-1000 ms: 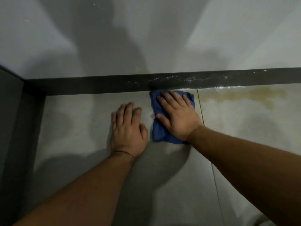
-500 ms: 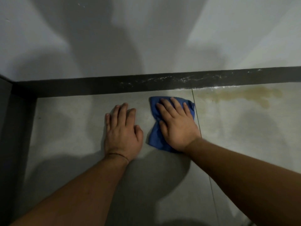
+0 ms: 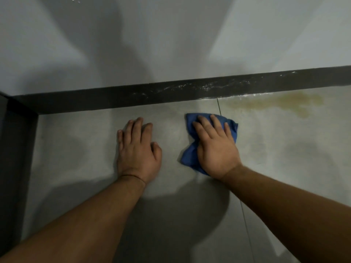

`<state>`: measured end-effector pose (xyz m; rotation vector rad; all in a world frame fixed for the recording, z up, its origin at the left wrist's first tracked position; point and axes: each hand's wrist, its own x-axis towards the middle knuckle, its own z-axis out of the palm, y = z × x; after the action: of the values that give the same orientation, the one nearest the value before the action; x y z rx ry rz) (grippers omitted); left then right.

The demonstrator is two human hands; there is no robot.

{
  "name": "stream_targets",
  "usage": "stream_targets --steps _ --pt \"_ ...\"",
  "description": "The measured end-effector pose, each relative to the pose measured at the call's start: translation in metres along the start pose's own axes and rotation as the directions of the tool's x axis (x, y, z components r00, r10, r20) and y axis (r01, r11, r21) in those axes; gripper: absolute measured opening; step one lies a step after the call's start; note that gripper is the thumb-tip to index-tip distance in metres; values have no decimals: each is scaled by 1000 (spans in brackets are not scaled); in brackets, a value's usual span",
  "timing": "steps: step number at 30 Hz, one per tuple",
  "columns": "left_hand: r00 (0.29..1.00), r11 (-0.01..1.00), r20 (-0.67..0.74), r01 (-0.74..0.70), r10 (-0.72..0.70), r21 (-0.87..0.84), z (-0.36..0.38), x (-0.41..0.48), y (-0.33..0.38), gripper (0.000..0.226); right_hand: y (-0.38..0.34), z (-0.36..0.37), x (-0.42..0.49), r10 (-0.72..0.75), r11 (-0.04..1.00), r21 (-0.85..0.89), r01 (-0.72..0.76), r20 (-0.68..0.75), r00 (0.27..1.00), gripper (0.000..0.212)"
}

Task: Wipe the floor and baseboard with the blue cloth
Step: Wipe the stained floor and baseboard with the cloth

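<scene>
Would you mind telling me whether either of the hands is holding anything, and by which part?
The right hand presses flat on the middle of the blue cloth, pinning it to the floor, not gripping it. The left hand rests bare on the floor.

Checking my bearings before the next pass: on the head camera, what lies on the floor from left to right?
Dark side panel → left hand → blue cloth under the right hand → yellowish stain.
</scene>
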<state>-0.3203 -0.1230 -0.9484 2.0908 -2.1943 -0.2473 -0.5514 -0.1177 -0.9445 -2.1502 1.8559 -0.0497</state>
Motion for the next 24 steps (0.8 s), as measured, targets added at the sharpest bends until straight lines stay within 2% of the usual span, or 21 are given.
stream_targets --steps 3,5,9,13,15,19,21,24 --pt "1000 1000 -2 4 -4 4 0 2 1 61 -8 -1 26 -98 995 1 98 31 995 62" --pt "1000 1000 -5 6 -6 -5 1 3 -1 61 -2 -7 50 -92 996 2 92 28 995 61" --pt "1000 1000 2 7 -7 -1 2 2 -3 62 22 -11 60 -27 1000 8 27 -6 1000 60" --pt "1000 1000 -3 9 -9 2 3 2 -1 62 28 -7 28 152 988 25 -151 -73 986 59" --pt "1000 1000 -1 2 -2 2 3 3 -1 62 18 -3 12 102 995 15 -101 -64 993 60" --pt "1000 1000 13 9 -9 4 4 5 -2 63 6 -1 22 -93 995 -29 93 24 995 70" --pt "1000 1000 8 6 -6 0 5 4 -2 63 13 -6 44 -94 995 -39 94 14 995 69" --pt "1000 1000 -4 -4 3 -8 7 4 -4 61 29 -12 59 2 1000 -19 -3 -40 999 61"
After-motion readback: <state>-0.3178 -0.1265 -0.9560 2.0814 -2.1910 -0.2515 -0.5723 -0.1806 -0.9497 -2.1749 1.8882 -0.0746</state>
